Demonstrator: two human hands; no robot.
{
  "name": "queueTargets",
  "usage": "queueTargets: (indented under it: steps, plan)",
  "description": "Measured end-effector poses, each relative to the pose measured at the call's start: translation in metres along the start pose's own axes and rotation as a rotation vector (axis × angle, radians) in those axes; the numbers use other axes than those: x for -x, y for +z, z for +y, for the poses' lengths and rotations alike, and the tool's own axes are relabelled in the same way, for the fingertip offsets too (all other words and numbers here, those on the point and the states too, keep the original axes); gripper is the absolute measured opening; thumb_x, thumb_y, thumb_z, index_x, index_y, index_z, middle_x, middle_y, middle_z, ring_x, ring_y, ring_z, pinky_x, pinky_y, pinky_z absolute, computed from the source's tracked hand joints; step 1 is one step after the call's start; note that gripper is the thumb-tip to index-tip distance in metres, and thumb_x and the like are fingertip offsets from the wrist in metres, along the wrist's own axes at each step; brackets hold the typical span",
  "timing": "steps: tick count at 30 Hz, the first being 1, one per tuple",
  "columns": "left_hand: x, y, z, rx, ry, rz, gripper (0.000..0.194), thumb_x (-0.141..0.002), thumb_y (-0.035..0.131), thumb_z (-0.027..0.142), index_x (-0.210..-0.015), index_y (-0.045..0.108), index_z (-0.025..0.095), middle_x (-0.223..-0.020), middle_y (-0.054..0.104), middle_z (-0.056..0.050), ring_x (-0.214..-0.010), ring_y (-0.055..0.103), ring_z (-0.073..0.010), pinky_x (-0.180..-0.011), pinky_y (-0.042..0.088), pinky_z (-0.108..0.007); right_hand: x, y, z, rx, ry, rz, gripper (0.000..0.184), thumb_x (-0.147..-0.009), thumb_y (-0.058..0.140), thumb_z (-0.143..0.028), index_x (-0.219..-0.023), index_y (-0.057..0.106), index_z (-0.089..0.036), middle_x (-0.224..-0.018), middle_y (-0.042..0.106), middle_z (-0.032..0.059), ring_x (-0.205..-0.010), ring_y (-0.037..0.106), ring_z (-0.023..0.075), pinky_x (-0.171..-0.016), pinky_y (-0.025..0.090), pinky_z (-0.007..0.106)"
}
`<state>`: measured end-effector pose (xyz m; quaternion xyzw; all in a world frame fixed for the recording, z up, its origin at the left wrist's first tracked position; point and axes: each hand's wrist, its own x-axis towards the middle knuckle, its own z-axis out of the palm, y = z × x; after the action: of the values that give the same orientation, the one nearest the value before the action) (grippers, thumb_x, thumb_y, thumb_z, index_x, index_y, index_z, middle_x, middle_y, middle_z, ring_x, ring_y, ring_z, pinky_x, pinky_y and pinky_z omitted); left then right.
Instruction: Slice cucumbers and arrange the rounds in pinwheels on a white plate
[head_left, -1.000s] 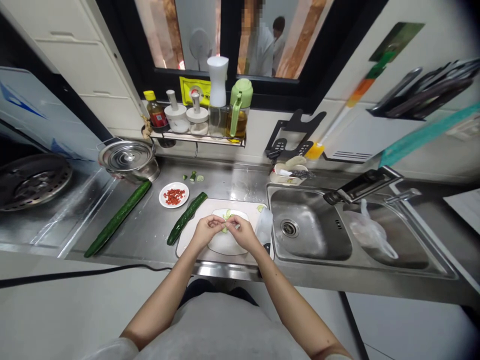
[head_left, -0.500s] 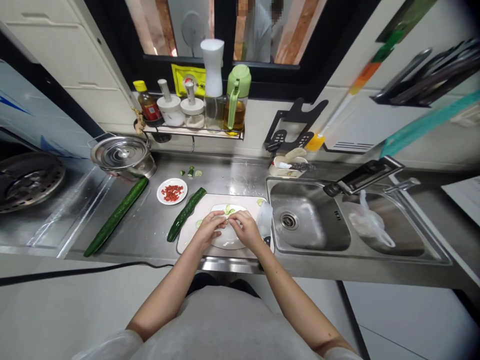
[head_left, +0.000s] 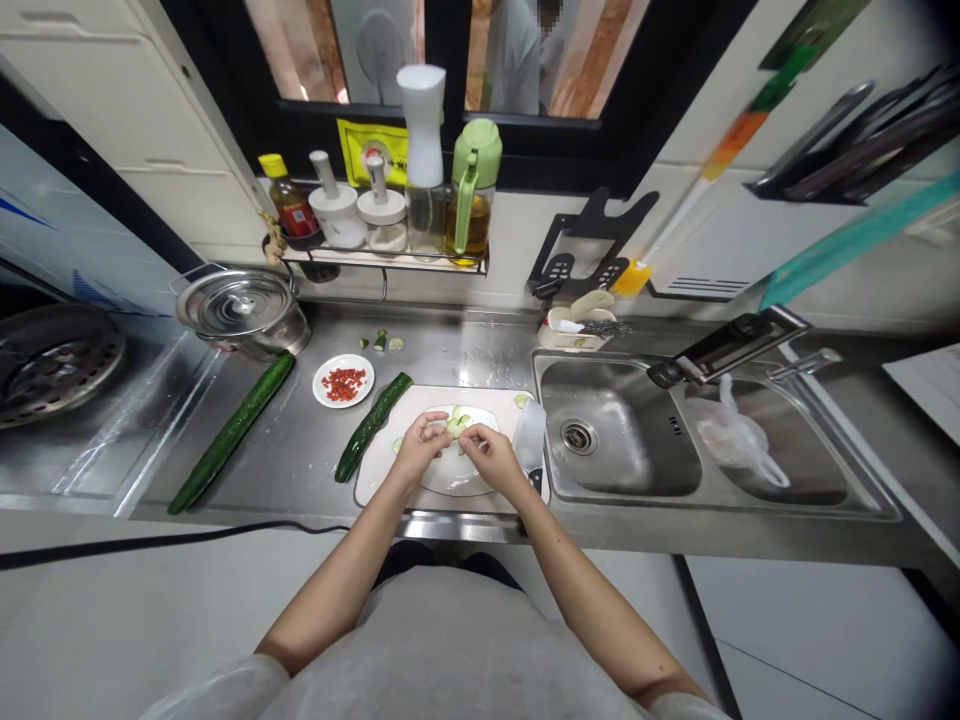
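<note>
Over a white plate [head_left: 480, 480], my right hand [head_left: 491, 460] pinches a thin, pale green cucumber slice [head_left: 456, 428] between thumb and fingers. My left hand [head_left: 421, 448] has closed fingertips at the slice's left edge. More slices lie on the plate's far part, partly behind the fingers. Beneath the plate is a pale cutting board [head_left: 379, 480]. A knife [head_left: 529, 430] with a pale, wide blade rests along the board's right side. Just left of the board lies a cut dark green cucumber [head_left: 373, 428].
A small dish [head_left: 360, 395] holds chopped red pieces. A long whole cucumber [head_left: 232, 432] lies farther left, near a lidded steel pot [head_left: 244, 310]. A double sink [head_left: 622, 440] borders the board on the right. Seasoning jars and an oil bottle [head_left: 472, 195] stand on a rack.
The cucumber slice between my fingers has turned and now shows its flat face. My hands have moved slightly apart, staying above the plate.
</note>
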<state>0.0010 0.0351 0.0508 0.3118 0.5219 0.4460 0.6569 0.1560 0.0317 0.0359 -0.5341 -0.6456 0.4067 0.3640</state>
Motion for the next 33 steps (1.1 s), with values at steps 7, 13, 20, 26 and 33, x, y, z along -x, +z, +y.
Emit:
queueTargets:
  steps: [7,13,20,26,33]
  plan:
    - [-0.005,-0.001,-0.008,-0.048,0.017,-0.031,0.049,-0.054,0.078,0.031,-0.098,0.063,0.016,-0.066,0.053,0.005,-0.058,0.047,-0.006,-0.054,0.032,-0.018,0.001,-0.005,0.004,-0.076,0.096,-0.051,0.016,-0.079,0.056,-0.033,-0.074,0.06,-0.018,-0.068,0.062,-0.0007,-0.063,0.053,0.0119,-0.06,0.041,0.023]
    - [-0.013,0.002,-0.04,-0.073,-0.033,-0.119,0.04,-0.053,0.079,0.026,-0.087,0.062,0.015,-0.066,0.058,0.004,-0.06,0.052,-0.0064,-0.061,0.039,-0.02,0.021,-0.016,0.029,0.096,0.136,-0.094,0.015,-0.081,0.053,-0.029,-0.075,0.063,-0.018,-0.065,0.06,-0.0016,-0.061,0.052,0.0117,-0.059,0.039,0.022]
    - [-0.038,0.01,-0.078,-0.317,-0.024,-0.181,0.031,-0.056,0.077,0.018,-0.081,0.06,0.015,-0.058,0.054,0.007,-0.053,0.05,-0.0059,-0.056,0.039,-0.02,0.031,-0.024,0.051,0.409,0.136,-0.158,0.014,-0.085,0.051,-0.02,-0.079,0.064,-0.019,-0.069,0.062,0.0001,-0.065,0.052,0.013,-0.061,0.034,0.023]
    - [-0.053,0.016,-0.075,-0.596,0.062,-0.171,0.024,-0.062,0.067,0.012,-0.085,0.061,0.018,-0.064,0.059,0.006,-0.059,0.056,-0.0083,-0.063,0.043,-0.021,0.021,-0.023,0.061,0.626,0.098,-0.144,0.015,-0.088,0.052,-0.022,-0.085,0.066,-0.019,-0.085,0.063,0.004,-0.082,0.051,0.0161,-0.075,0.035,0.025]
    - [-0.057,0.024,-0.069,-0.78,0.118,-0.149,0.025,-0.066,0.062,0.011,-0.089,0.061,0.02,-0.066,0.062,0.006,-0.063,0.059,-0.0111,-0.065,0.043,-0.022,0.019,-0.022,0.065,0.751,0.098,-0.105,0.018,-0.091,0.05,-0.027,-0.091,0.067,-0.021,-0.093,0.058,0.0059,-0.088,0.046,0.019,-0.075,0.034,0.027]
